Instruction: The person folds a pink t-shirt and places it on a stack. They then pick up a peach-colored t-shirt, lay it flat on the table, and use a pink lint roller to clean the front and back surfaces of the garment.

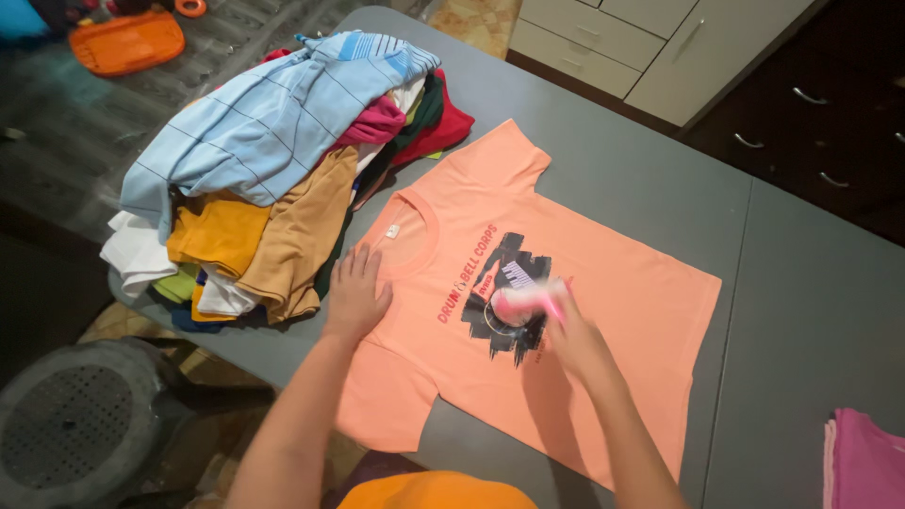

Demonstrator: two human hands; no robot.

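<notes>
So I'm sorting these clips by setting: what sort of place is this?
Probably a room at home, used for laundry: a heap of clothes on a grey table, white drawers behind, and a T-shirt spread flat.

One head-worn camera looks steeply down from the near edge of a grey table (622, 179), fairly close. It faces toward 12 o'clock, where cabinets (641, 38) stand, with floor (85, 123) at 10 o'clock.

Peach printed T-shirt (603, 311) lies flat, face up, under blurred pink tool (526, 302).
</notes>
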